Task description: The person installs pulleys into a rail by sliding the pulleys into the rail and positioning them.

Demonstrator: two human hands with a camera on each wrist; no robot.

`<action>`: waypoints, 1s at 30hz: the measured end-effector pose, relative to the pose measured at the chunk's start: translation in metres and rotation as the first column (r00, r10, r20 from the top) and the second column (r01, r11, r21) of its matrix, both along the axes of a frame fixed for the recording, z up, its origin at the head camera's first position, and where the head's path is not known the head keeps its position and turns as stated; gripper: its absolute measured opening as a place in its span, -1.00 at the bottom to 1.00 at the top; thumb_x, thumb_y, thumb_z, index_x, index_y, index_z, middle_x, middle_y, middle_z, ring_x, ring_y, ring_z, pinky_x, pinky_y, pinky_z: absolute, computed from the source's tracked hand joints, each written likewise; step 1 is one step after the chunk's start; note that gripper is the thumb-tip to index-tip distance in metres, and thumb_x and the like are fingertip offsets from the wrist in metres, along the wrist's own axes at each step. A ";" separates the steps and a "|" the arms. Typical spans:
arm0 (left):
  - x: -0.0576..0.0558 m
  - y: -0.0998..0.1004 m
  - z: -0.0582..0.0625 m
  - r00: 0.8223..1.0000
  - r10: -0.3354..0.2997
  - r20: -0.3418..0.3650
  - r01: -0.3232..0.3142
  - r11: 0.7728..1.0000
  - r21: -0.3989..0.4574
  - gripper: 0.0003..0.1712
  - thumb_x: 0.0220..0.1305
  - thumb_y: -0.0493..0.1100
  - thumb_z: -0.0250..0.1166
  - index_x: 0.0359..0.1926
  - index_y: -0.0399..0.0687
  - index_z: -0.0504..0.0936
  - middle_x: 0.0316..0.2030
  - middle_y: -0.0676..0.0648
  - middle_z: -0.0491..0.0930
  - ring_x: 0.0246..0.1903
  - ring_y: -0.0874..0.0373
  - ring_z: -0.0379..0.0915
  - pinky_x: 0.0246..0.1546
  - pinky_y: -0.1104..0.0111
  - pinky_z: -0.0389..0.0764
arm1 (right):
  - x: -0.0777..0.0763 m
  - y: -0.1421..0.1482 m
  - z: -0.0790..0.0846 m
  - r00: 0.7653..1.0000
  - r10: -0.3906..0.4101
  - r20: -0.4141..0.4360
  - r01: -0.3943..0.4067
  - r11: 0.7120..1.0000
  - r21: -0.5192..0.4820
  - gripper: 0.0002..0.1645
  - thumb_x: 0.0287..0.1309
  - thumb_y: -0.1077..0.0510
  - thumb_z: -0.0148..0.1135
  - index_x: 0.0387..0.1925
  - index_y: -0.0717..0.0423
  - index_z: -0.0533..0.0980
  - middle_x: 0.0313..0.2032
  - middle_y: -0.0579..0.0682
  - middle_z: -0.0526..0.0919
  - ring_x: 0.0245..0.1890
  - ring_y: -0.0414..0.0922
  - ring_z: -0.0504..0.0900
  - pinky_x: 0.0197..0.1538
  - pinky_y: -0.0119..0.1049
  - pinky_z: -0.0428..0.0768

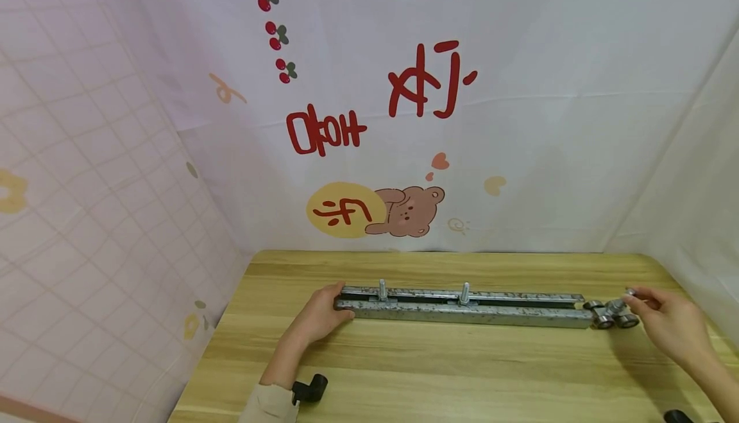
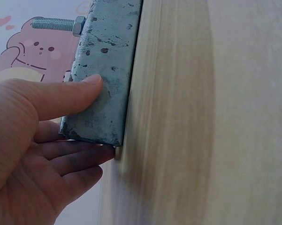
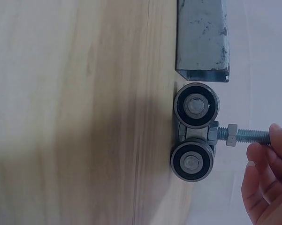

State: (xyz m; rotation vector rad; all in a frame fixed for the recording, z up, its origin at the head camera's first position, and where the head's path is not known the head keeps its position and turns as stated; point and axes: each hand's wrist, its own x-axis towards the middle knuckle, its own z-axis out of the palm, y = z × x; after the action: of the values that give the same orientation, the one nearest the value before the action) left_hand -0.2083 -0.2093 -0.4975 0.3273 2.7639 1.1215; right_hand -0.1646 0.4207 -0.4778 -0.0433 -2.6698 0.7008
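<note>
A galvanized steel track rail (image 1: 473, 314) lies across the table with its slot facing up. Two threaded bolts (image 1: 464, 293) stand upright from the slot. My left hand (image 1: 319, 312) grips the rail's left end, thumb on the near side wall. In the left wrist view, the thumb presses the rail's speckled face (image 2: 105, 51), other fingers at its end. A roller trolley (image 3: 194, 133) with bearing wheels sits just off the rail's open right end, apart from it. My right hand (image 1: 672, 320) pinches the tip of the trolley's threaded bolt (image 3: 253, 136), which carries nuts.
The wooden table (image 1: 439, 371) meets a printed white cloth (image 1: 548, 153) at the back, with more cloth at both sides. A black wrist mount (image 1: 312, 389) sticks out by the left sleeve. Another dark piece (image 1: 677, 416) shows at the bottom right.
</note>
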 end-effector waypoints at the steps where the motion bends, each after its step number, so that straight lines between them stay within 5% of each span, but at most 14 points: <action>1: 0.000 0.000 0.000 1.000 0.000 0.003 0.000 1.000 0.001 -0.11 0.35 -0.13 0.49 0.54 -0.38 0.29 0.44 -0.37 0.38 0.45 -0.30 0.27 0.37 -0.15 0.42 | -0.001 -0.001 0.000 1.000 0.001 -0.006 -0.001 1.000 -0.003 -0.57 0.42 0.14 0.34 0.01 0.53 0.62 -0.43 0.13 0.76 -0.54 -0.57 0.42 -0.55 -0.41 0.39; 23: 0.001 0.001 0.000 1.000 0.012 0.016 -0.011 1.000 -0.007 -0.11 0.35 -0.11 0.49 0.55 -0.34 0.30 0.45 -0.34 0.37 0.46 -0.30 0.25 0.36 -0.16 0.42 | -0.002 -0.012 -0.005 0.998 0.014 -0.061 -0.016 0.999 -0.041 -0.67 0.36 0.28 0.35 -0.05 0.56 0.62 -0.52 0.03 0.73 -0.55 -0.57 0.45 -0.57 -0.47 0.37; 30: 0.001 0.001 0.000 1.000 0.014 0.019 -0.014 1.000 -0.009 -0.11 0.35 -0.10 0.49 0.55 -0.34 0.30 0.45 -0.34 0.37 0.45 -0.30 0.26 0.36 -0.17 0.43 | -0.004 -0.016 -0.004 1.000 0.003 -0.022 -0.005 0.998 -0.055 -0.62 0.41 0.24 0.33 0.00 0.57 0.60 -0.47 0.12 0.75 -0.55 -0.55 0.48 -0.58 -0.45 0.42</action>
State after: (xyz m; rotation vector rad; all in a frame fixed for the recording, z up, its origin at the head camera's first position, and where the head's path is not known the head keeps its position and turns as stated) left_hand -0.2075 -0.2082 -0.4973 0.2948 2.7583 1.1092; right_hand -0.1686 0.4049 -0.4820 -0.0449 -2.6304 0.7719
